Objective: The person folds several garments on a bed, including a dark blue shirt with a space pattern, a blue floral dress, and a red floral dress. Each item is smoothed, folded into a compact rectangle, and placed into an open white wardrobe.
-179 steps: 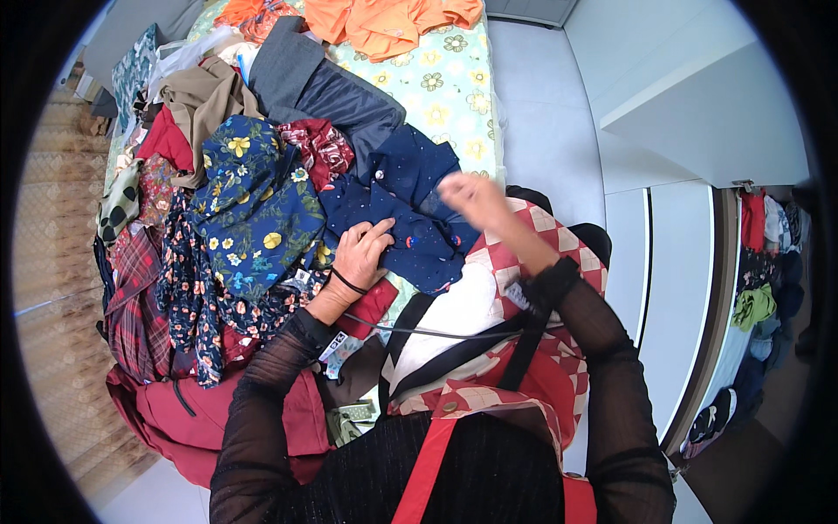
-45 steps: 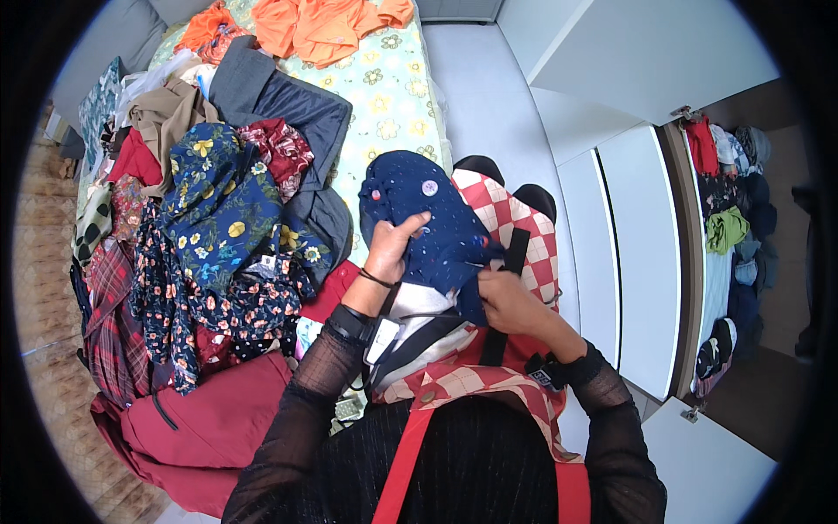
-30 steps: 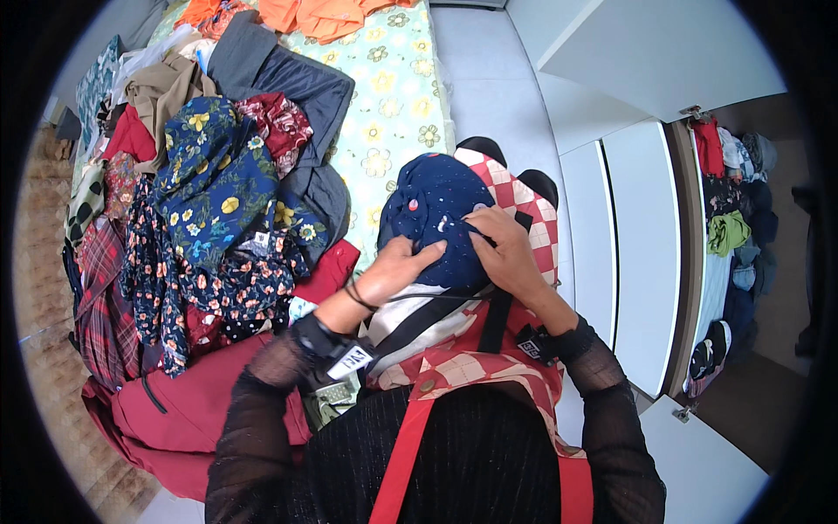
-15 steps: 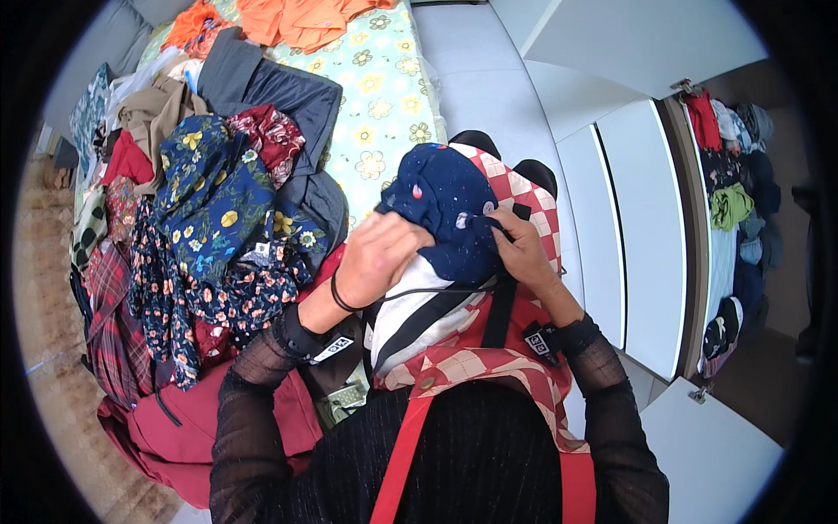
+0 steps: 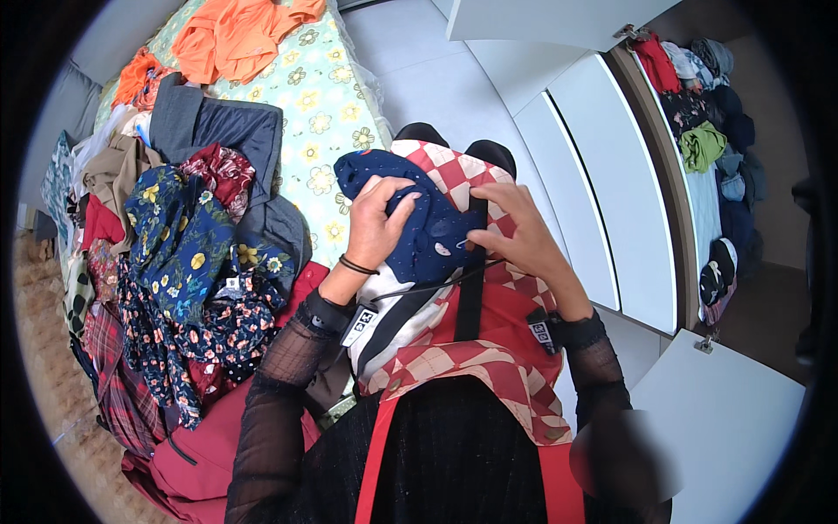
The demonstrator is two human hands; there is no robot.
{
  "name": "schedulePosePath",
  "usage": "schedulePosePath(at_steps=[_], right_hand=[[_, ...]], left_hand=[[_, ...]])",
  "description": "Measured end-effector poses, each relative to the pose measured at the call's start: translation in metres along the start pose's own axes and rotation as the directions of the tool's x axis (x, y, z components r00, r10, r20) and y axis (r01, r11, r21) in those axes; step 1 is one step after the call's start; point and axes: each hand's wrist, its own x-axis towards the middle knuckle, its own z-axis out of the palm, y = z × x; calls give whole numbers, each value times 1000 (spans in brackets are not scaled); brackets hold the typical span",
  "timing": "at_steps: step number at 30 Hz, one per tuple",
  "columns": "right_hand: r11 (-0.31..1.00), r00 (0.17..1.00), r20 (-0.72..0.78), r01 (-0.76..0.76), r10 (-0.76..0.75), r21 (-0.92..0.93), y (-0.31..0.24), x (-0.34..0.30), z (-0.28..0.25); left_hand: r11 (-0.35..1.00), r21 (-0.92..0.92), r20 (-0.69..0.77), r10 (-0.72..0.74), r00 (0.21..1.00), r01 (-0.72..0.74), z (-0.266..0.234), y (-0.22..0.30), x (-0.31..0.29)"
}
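A navy blue cloth garment (image 5: pixel 428 223) with small specks and a few printed patches lies bunched over my lap, on top of a red-and-cream checkered apron (image 5: pixel 436 166). My left hand (image 5: pixel 380 223) rests at the garment's left side, thumb and forefinger apart with nothing pinched between them. Across from it, at the garment's right edge beside a black strap (image 5: pixel 471 301), my right hand (image 5: pixel 519 231) is open, its thumb and forefinger spread wide. White cloth with a black band (image 5: pixel 406 319) shows below the garment.
At left, a large heap of clothes includes a navy floral garment (image 5: pixel 179 223) and a dark red one (image 5: pixel 218 454). Orange clothing (image 5: pixel 231 39) lies on the flowered bed cover (image 5: pixel 319 100). To the right, an open wardrobe holds clothes, with a green one (image 5: pixel 701 146); a white door (image 5: pixel 716 419) juts out.
My right fingers have let go of the garment's edge and spread apart. My left fingers have loosened too. The navy cloth now lies flatter, and the whole view has shifted.
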Motion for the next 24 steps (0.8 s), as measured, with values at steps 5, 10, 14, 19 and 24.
schedulePosePath(at_steps=[5,10,14,19,24], right_hand=[[875,923,203,-377,327,303,-4,-20,7],[982,995,-91,-20,37,188,-18,0,36],[945,973,-232,74,3,320,-39,30,84],[868,937,-220,-139,271,477,-32,35,100],[999,971,-238,40,-38,5,-35,29,92]], left_hand=[[998,53,2,26,1000,-26,1,5,-5],[997,73,-131,7,991,3,10,-2,-14],[987,-157,-234,-81,969,44,20,-9,-16],[868,-497,-352,-224,909,21,0,3,-18],[962,0,-325,257,910,-272,-59,35,-22]])
